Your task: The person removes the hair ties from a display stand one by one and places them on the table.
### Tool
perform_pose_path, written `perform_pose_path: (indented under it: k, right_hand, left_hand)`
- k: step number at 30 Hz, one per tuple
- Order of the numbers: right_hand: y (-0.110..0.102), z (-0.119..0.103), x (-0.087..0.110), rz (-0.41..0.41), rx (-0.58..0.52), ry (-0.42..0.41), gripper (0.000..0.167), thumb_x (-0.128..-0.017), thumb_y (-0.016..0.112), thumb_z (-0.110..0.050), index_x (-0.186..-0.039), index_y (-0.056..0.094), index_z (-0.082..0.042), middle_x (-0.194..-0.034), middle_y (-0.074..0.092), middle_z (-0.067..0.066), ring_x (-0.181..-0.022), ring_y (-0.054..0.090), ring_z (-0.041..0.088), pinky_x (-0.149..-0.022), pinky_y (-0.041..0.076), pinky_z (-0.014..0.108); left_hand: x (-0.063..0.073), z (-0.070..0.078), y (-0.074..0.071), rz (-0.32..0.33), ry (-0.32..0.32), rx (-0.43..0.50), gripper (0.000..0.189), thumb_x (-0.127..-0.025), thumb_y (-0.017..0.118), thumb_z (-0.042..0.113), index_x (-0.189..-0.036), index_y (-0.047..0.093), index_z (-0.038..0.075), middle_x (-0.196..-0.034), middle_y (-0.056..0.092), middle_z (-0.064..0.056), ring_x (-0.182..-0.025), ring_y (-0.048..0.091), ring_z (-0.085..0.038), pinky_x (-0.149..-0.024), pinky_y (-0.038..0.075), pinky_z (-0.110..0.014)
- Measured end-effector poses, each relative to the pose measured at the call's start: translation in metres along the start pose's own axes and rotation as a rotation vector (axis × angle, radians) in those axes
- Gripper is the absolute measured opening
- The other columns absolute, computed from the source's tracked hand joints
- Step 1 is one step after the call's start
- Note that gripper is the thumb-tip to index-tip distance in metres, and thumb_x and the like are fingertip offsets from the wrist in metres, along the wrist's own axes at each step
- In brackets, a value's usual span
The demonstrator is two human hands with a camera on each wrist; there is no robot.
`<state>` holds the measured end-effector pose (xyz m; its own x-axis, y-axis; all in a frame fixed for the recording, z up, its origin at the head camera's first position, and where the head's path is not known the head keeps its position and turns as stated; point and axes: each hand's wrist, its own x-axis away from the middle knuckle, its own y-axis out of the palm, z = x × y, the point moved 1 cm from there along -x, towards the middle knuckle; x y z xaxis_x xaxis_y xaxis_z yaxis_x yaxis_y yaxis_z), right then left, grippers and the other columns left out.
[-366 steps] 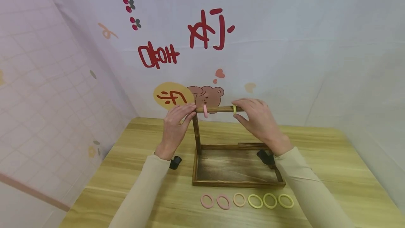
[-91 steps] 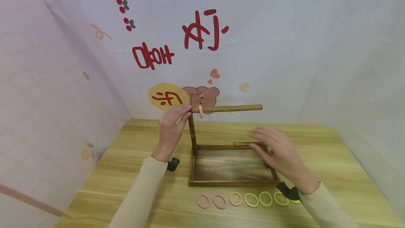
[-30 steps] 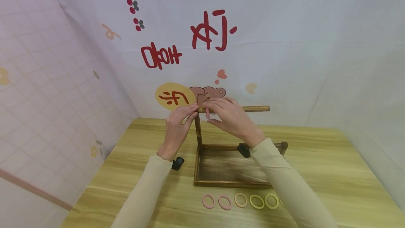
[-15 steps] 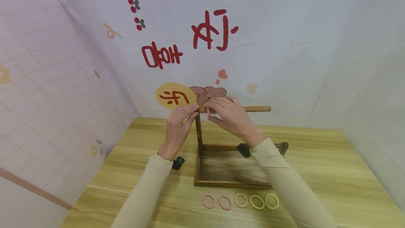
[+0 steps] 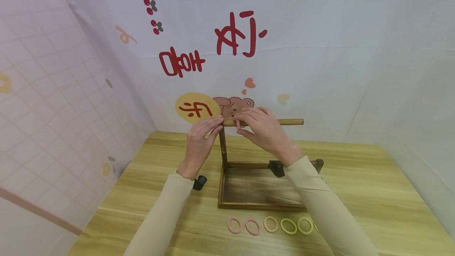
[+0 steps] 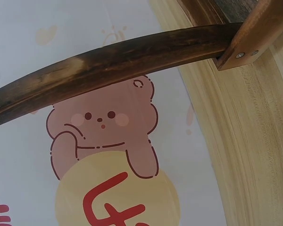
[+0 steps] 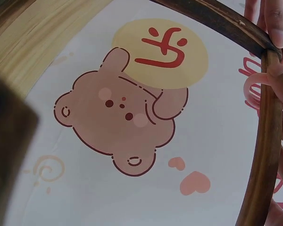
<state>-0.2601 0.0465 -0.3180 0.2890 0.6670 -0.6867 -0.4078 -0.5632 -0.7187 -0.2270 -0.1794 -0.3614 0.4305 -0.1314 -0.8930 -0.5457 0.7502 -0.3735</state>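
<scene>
My left hand (image 5: 199, 139) grips the left end of a brown wooden rod (image 5: 291, 122), where it meets the upright post (image 5: 223, 149). A pink ring (image 5: 238, 125) hangs around the rod, a short way right of that hand. My right hand (image 5: 264, 131) pinches this ring between thumb and fingers and covers the rod's middle; the rod's right end sticks out free. In the right wrist view the pink ring (image 7: 248, 87) encircles the rod close to the post's top, with fingers of both hands around it. The left wrist view shows mostly the dark post (image 6: 155, 52).
Under the rod is the stand's shallow wooden tray (image 5: 261, 207). In front of it lies a row of rings: two pink, including the leftmost ring (image 5: 235, 233), an orange ring (image 5: 271, 232) and several yellow ones, the right end hidden by my right sleeve (image 5: 330, 204). A printed cloth hangs behind.
The yellow ring left the rod and an extra yellow ring joined the row's right end. My right hand then went to the pink ring and has slid it slightly right. My left hand stayed.
</scene>
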Motion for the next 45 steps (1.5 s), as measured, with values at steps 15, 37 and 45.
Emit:
perform_pose_path:
  k: [15,37,45]
  right_hand:
    - [-0.004,0.003,0.011,0.010,0.013,0.063,0.044,-0.086,0.087,-0.022,-0.125,0.072,-0.008,-0.124,0.073,0.009,-0.122,0.064,0.031,-0.104,0.047,0.052]
    - [-0.014,0.009,0.026,0.071,-0.006,0.125,0.044,-0.085,0.088,-0.017,-0.123,0.070,-0.005,-0.122,0.074,0.012,-0.126,0.062,0.033,-0.105,0.047,0.053]
    - [-0.017,0.011,0.032,0.093,0.008,0.129,0.044,-0.083,0.089,-0.015,-0.121,0.071,-0.004,-0.118,0.075,0.013,-0.124,0.063,0.034,-0.103,0.049,0.054]
  left_hand:
    - [0.000,0.000,0.001,0.020,0.008,0.014,0.028,-0.088,0.081,0.003,-0.115,0.078,0.001,-0.120,0.075,-0.012,-0.106,0.073,-0.030,-0.095,0.056,-0.045]
    - [0.000,-0.003,0.002,0.017,0.002,0.015,0.027,-0.090,0.079,0.006,-0.117,0.078,0.003,-0.119,0.075,-0.011,-0.107,0.073,-0.028,-0.097,0.055,-0.041]
    - [0.001,-0.002,0.003,0.017,-0.006,0.020,0.025,-0.091,0.079,0.006,-0.115,0.078,0.000,-0.119,0.075,-0.012,-0.109,0.073,-0.029,-0.099,0.055,-0.043]
